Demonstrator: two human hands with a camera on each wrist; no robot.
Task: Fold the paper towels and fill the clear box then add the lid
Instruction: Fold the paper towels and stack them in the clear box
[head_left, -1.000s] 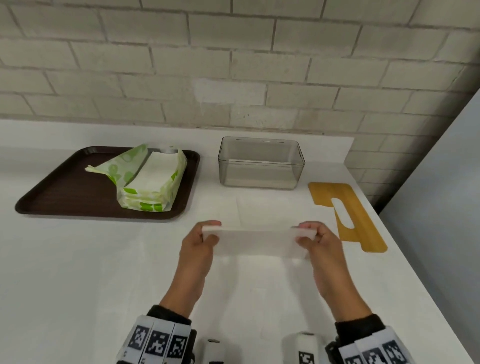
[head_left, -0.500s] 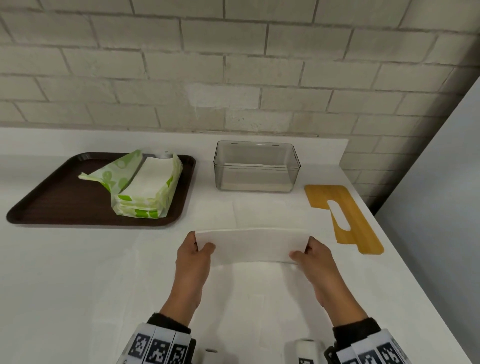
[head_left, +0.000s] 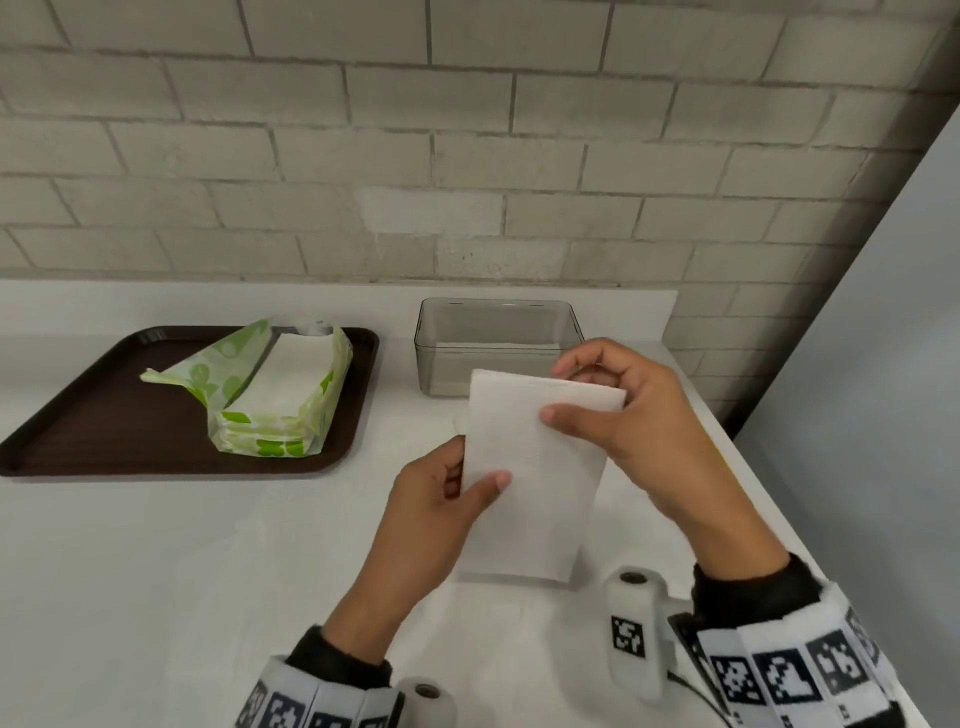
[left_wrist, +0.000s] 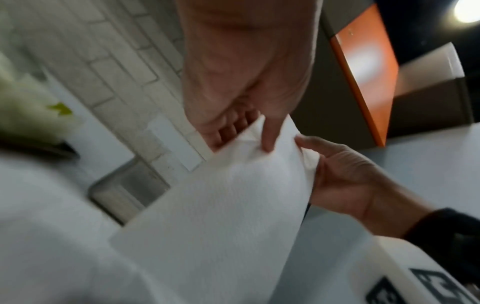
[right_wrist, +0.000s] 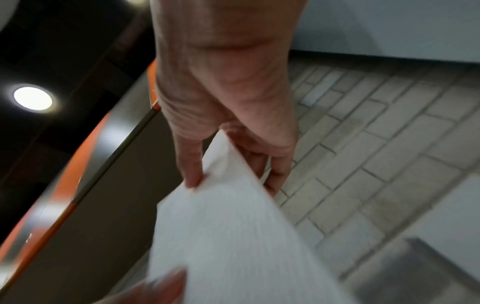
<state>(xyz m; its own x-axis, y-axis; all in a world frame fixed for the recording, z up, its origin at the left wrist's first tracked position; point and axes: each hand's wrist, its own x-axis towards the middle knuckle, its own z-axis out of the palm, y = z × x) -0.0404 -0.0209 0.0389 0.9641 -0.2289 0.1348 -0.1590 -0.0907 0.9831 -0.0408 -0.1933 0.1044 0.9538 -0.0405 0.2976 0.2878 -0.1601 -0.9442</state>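
Both hands have a grip on one folded paper towel (head_left: 535, 467), lifted off the surface in front of the clear box (head_left: 498, 345). Her left hand (head_left: 441, 499) pinches its left edge, thumb on the front face; the right hand (head_left: 623, 415) pinches the top right corner, thumb in front and fingers (right_wrist: 275, 174) curled behind. It is a tall white rectangle, soft and finely embossed with faint lines, hanging nearly upright with its upper edge over the box's near wall.

That box is transparent, greyish plastic with rounded corners, standing near the wall. To its left a dark brown tray (head_left: 104, 431) with a raised rim carries an opened green-and-white plastic pack (head_left: 280, 395), a stack of white towels showing inside.

Everything sits on a smooth white surface (head_left: 182, 571), which ends against a pale brick wall (head_left: 467, 156) with grey mortar lines.
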